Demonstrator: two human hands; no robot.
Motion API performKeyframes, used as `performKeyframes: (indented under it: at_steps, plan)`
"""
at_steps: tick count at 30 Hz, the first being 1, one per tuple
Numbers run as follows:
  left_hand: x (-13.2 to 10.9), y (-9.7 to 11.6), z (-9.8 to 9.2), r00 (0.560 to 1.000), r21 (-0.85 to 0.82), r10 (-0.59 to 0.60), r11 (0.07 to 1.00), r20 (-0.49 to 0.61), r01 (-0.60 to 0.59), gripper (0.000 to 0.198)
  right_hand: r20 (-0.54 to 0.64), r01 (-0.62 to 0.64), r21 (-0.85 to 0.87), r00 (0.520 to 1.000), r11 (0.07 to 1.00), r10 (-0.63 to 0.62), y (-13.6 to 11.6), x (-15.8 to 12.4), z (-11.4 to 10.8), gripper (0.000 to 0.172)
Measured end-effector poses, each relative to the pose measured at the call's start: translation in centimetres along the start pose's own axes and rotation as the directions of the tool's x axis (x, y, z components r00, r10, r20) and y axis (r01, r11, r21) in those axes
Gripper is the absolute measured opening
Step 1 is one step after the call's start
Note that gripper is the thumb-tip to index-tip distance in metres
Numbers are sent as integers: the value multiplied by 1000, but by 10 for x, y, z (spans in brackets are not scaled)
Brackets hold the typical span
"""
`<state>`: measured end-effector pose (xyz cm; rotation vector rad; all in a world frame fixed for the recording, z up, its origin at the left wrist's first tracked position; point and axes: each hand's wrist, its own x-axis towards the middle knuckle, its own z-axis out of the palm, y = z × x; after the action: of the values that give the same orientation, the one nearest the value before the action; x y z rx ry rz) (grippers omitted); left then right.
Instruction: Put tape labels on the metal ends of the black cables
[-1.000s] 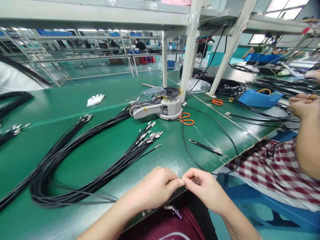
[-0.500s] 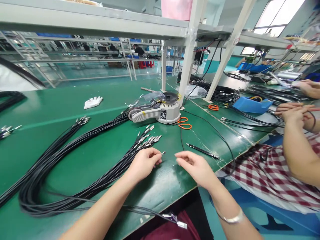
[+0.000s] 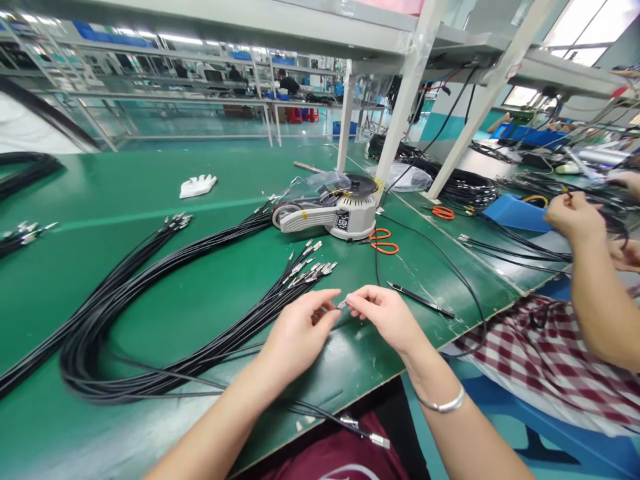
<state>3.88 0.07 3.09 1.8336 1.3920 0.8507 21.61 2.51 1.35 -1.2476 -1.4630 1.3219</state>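
A small silvery cable connector [image 3: 343,305] sits at the fingertips of my right hand [image 3: 383,312], which pinches it. My left hand [image 3: 301,330] is right beside it, thumb and forefinger spread around the connector's near side. A bundle of black cables [image 3: 135,293] curves across the green table to the left. Its metal-plug ends [image 3: 313,273] fan out just beyond my left hand. Two loose cable ends with a metal plug [image 3: 379,441] hang over the table edge by my lap.
A grey tape dispenser [image 3: 350,217] stands ahead, with orange-handled scissors [image 3: 384,242] beside it. A black craft knife [image 3: 420,300] lies to the right. A white glove [image 3: 198,187] lies farther back. At the right, a co-worker's hands [image 3: 575,217] work near a blue tape holder [image 3: 517,212].
My right hand has moved left to meet my left hand and now pinches the connector. My left fingers have spread apart from their earlier pinch on it. The view has shifted slightly.
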Motion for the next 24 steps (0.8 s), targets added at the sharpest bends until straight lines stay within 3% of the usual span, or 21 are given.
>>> performKeyframes:
  at_steps: [4,9,15,19,22,24]
  plan:
    - [-1,-6,24,948,74,247,969,-199,-237,19,-32,-6,33,999,999,7,0,-2,4,25]
    - [-4,-11,27,900,49,272,961,-339,-272,9,-60,-35,111,997,993,42,-4,-4,8,24]
    - [-7,-11,23,918,70,280,960,-281,-271,13,-76,-53,149,995,987,64,-3,-2,13,25]
    - [-6,-10,21,949,71,218,976,-230,-207,17,-62,-57,146,996,988,67,-5,-4,16,25]
    - [-4,-15,21,957,65,207,978,-201,-198,18,62,-73,141,996,987,64,-10,7,7,24]
    - [-2,-22,21,954,70,201,979,-222,-190,20,38,-67,188,997,980,61,-16,25,-6,25]
